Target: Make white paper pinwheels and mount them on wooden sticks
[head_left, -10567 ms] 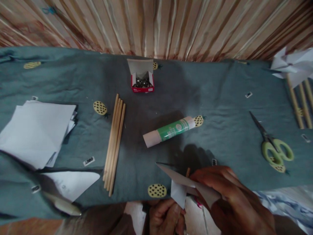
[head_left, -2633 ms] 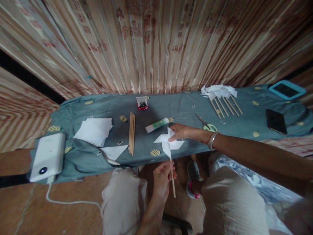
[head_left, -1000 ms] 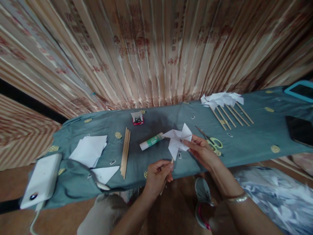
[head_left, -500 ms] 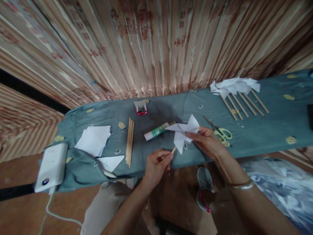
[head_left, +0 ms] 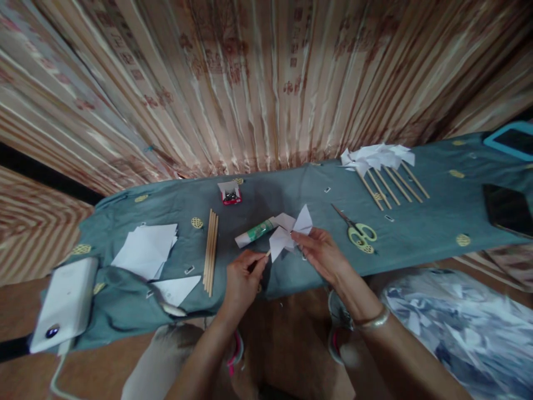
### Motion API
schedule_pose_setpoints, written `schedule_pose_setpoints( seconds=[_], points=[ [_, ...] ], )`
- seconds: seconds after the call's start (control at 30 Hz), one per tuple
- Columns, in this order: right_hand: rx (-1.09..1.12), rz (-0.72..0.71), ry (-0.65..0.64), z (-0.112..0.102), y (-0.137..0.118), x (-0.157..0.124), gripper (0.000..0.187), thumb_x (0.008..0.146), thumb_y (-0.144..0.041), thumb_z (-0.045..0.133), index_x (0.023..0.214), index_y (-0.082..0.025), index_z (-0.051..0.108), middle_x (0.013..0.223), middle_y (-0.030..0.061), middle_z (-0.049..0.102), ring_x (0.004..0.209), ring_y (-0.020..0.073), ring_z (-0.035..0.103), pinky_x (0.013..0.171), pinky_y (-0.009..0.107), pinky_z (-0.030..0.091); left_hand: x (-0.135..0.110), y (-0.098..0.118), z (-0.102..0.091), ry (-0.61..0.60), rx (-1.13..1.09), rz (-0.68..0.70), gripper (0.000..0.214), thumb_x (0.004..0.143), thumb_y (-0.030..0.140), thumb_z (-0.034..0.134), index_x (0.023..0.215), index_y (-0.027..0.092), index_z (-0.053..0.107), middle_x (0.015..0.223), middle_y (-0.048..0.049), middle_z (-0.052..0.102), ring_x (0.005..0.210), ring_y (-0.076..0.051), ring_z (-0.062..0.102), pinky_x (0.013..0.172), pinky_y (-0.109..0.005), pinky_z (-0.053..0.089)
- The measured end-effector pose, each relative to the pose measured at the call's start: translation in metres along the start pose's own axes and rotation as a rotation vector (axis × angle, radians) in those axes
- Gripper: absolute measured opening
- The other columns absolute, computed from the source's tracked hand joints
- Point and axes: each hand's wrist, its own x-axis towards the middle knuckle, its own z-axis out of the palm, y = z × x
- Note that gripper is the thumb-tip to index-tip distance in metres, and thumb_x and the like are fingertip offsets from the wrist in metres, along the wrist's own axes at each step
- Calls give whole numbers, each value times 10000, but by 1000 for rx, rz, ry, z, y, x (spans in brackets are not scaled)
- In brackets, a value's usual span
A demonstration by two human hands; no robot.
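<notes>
- The left hand [head_left: 245,276] pinches the stick [head_left: 268,253] between thumb and fingers just below the pinwheel [head_left: 282,238], probably to steady it.
- The right hand [head_left: 322,255] grips the pinwheel at its hub, thumb on the front and fingers mostly hidden behind, likely pressing paper and stick together.
- The pinwheel is over the surface [head_left: 433,233], around mid-length and toward the near edge, its front tilted up, perhaps to keep the hub in sight.
- Just beyond lies the glue [head_left: 255,232]; a blade overlaps its end in view, and I cannot tell whether they touch.
- Toward the far edge, the red box [head_left: 232,201] has its lid up, leaving the tacks [head_left: 230,195] inside within easy reach.
- The spare sticks [head_left: 211,253] lie side by side, left of the hands; the paper [head_left: 145,250] is stacked nearer the left edge.
- The scissors [head_left: 356,230] rest to the right, apart from the hands.
- Toward the far right corner, other pinwheels [head_left: 381,157] overlap in a row, handles toward the near edge, apparently set out of the way.
</notes>
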Motion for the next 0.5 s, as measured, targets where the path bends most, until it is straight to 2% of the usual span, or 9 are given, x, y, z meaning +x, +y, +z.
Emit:
schedule_pose_setpoints(
  seconds=[0.07,0.17,0.27,0.4,0.5],
  points=[
    [10,-4,13,-2,-1,1,261,561,-332,870,761,-211,755,817,15,769,765,172,699,796,294,548,4,-5,-3,-23,75,62,139,814,241,618,801,207,753,630,-9,614,558,-135,565,578,-239,431],
    [16,12,31,-8,-4,1,264,546,-309,877,756,-206,755,796,12,769,754,162,703,803,273,544,9,-11,-5,-46,265,169,164,845,240,592,874,195,747,799,-64,686,734,-184,644,715,-284,496],
    [10,43,38,-13,-7,-2,235,571,-286,863,763,-201,756,798,18,771,749,161,705,801,269,542,12,-16,-4,-36,450,257,183,854,250,593,967,200,728,922,-89,698,871,-221,651,816,-336,518],
    [-7,21,53,-19,-13,-6,231,548,-291,869,728,-205,754,766,18,766,744,179,706,808,292,547,15,-19,-2,-43,578,300,227,855,197,581,1049,187,698,986,-99,686,919,-227,647,849,-356,530],
    [-22,-22,77,-25,-18,-7,275,528,-320,875,751,-212,757,750,19,762,758,193,709,814,308,548,18,-19,-3,-19,590,300,250,847,162,572,1068,190,687,1021,-99,678,943,-225,640,874,-370,527]
  ],
)
